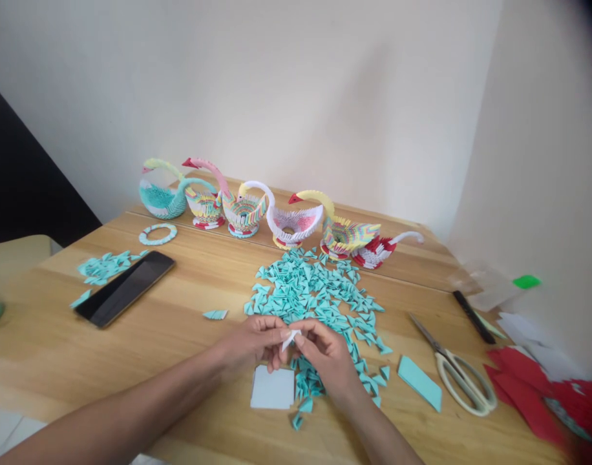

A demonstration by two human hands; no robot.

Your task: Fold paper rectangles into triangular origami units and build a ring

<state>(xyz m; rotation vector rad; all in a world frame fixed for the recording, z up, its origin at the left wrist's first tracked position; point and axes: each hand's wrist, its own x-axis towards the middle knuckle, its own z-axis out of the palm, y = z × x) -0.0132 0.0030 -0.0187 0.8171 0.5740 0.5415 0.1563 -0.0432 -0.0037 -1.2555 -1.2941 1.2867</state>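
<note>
A small folded piece of white paper (291, 338) is pinched between my two hands at the middle of the table. My left hand (260, 339) grips its left side with thumb and fingers, and my right hand (325, 352) has thumb and forefinger closed on its right side. Just below my hands lies a stack of white paper squares (272, 387). Behind and around my right hand spreads a heap of folded turquoise paper triangles (306, 284). A few nested turquoise pieces (215, 314) lie to the left of my hands.
Several folded-paper swans (293, 226) line the back. At left are a phone (126, 287), a paper ring (158, 234) and more turquoise pieces (105, 267). At right lie turquoise paper strips (419, 382), scissors (454, 371), a black-handled tool (473, 316) and red paper (521, 387).
</note>
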